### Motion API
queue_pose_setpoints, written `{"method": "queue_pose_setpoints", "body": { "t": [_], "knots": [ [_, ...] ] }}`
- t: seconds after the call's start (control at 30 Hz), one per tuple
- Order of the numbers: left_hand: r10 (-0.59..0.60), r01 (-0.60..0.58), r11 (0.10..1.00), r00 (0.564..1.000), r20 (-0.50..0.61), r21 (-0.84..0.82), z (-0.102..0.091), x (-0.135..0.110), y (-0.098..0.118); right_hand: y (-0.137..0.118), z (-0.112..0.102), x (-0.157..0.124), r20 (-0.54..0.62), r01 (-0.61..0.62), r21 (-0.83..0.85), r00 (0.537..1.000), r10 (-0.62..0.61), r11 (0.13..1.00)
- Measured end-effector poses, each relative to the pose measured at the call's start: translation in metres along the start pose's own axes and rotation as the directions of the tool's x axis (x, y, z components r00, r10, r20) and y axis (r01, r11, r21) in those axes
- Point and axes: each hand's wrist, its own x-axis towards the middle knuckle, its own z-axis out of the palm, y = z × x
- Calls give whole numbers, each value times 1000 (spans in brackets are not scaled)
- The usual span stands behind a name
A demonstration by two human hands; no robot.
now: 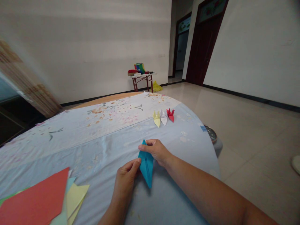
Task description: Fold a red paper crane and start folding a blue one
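Observation:
A folded blue paper piece [146, 165], long and pointed at both ends, lies on the pale blue tablecloth [98, 143]. My left hand [126, 179] pinches its left edge with thumb and fingers. My right hand [156, 151] presses fingers closed on its upper tip. Three finished paper cranes stand farther back: a yellow crane [157, 119], a white crane [163, 117] and a red crane [171, 115].
A stack of loose coloured sheets [42, 201], red on top with yellow and pale blue below, lies at the near left. The round table's edge curves off to the right above a tiled floor. A small table [142, 78] with coloured things stands by the far wall.

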Motion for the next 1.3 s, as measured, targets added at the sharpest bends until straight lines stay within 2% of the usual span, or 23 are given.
{"method": "queue_pose_setpoints", "body": {
  "t": [0.2,0.3,0.43,0.57,0.7,0.93,1.3],
  "knots": [
    [4,-1,996,999,-35,86,1,-3,3,2,-2,6,-120,24,59,993,-16,998],
    [-4,7,999,999,-54,42,-1,-1,-1,1,-3,7,-76,16,87,997,-9,996],
    [-21,12,990,998,-61,-143,0,1,-1,-2,-6,7,42,-19,153,999,12,988],
    [-38,15,969,995,-87,-245,3,0,6,-2,-10,6,133,-54,81,990,43,995],
    [-51,36,985,995,-87,-166,3,-1,10,1,-10,4,125,-53,0,991,52,999],
    [29,-35,997,994,-106,-61,-10,5,4,4,-6,1,143,-17,-207,989,48,978],
    [-16,7,997,993,-113,-79,-11,7,3,6,-5,1,146,-17,-262,988,57,965]
  ]
}}
